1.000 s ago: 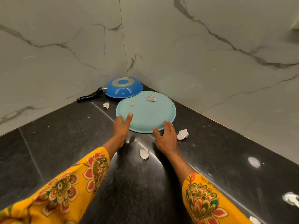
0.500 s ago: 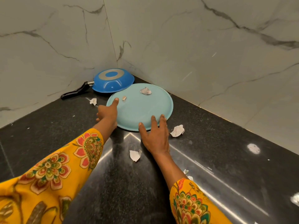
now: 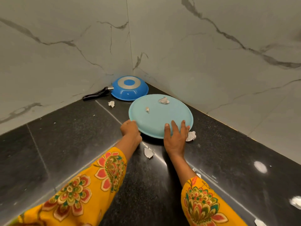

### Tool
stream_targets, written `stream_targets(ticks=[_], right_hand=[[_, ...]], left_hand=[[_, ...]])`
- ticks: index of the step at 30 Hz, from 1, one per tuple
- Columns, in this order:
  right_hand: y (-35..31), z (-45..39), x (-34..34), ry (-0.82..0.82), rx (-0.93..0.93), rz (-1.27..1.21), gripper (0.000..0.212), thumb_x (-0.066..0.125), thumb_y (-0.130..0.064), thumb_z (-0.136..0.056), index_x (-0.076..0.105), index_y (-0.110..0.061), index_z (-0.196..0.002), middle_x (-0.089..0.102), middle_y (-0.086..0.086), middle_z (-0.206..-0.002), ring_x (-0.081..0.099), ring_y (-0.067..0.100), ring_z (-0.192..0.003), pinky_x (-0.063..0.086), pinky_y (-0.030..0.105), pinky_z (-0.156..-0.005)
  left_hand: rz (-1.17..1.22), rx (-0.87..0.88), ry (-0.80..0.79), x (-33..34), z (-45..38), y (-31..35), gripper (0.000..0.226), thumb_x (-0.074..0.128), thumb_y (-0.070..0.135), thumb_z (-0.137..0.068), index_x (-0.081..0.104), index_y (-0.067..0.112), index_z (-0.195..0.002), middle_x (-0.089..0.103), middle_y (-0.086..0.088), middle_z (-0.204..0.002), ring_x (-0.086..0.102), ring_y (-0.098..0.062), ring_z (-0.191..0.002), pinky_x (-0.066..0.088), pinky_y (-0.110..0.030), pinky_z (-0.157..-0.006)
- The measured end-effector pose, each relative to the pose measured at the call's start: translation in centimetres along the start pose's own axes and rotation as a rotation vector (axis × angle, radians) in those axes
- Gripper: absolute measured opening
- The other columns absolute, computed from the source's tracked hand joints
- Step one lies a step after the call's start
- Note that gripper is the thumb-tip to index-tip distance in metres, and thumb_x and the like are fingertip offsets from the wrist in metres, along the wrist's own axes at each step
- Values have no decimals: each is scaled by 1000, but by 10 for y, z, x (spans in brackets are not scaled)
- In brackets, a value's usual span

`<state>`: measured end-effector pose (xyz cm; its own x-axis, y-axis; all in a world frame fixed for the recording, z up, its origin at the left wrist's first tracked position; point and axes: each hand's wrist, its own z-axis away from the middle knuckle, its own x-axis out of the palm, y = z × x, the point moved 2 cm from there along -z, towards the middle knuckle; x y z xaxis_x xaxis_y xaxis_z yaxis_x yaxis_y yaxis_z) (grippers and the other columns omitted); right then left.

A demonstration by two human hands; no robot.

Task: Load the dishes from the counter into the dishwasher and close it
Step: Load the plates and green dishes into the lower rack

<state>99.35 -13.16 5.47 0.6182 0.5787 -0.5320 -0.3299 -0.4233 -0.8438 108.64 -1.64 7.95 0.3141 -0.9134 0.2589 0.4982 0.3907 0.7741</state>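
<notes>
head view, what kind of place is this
Likely a home kitchen counter corner: a polished black stone countertop meets white marble-look walls, with an upturned blue frying pan and a round light-blue plate.

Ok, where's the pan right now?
In the head view the pan lies upside down in the far counter corner where the marble walls meet, just behind and left of the plate, its handle pointing left.

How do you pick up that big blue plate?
Probably by the near rim of the plate, one hand at each side, coming from the front. It is wide, flat and thin. The left hand curls at the left edge; the right hand lies flat on the rim.
</notes>
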Motion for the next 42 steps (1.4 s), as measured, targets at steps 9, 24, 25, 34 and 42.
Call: stream_targets(ticks=[9, 24, 25, 34, 42], right_hand=[[4, 50, -33, -138, -84, 145, 55, 42, -47, -95, 34, -24, -145, 6, 5, -159, -6, 24, -146, -1, 40, -117], [-61, 201, -128, 35, -487, 381, 45, 56, -16, -92, 48, -13, -136, 49, 12, -139, 32, 33, -138, 10, 50, -116], [-65, 215, -138, 76, -505, 370, 43, 55, -5, -90, 52, -11, -132, 54, 14, -133, 39, 35, -133, 14, 51, -114], [-79, 349, -228, 310, -587, 351, 37, 47, -11, -80, 68, -3, -110, 69, 19, -103, 65, 35, -89, 51, 39, -80], [-71, 460, -321, 470, -520, 350, 33, 46, -5, -78, 70, -4, -101, 72, 15, -95, 68, 33, -86, 49, 31, -76]], left_hand=[[80, -48, -154, -50, 50, -5, 26, 37, 6, -97, 57, 15, -111, 64, -9, -96, 63, -31, -89, 51, -54, -89], [217, -14, -447, -149, 206, 30, 7, 48, 12, -97, 51, 6, -96, 63, -14, -87, 65, -26, -78, 58, -38, -67], [219, -22, -475, -159, 219, 29, 7, 49, 12, -97, 52, 5, -95, 63, -15, -87, 65, -25, -76, 58, -36, -63], [267, -117, -747, -224, 315, -4, 32, 57, 35, -92, 53, 8, -107, 64, -13, -103, 70, -21, -75, 60, -28, -62], [-116, -137, -777, -256, 386, -65, 66, 45, 52, -93, 28, 17, -147, 24, -3, -154, 27, -26, -141, 27, -40, -111]])
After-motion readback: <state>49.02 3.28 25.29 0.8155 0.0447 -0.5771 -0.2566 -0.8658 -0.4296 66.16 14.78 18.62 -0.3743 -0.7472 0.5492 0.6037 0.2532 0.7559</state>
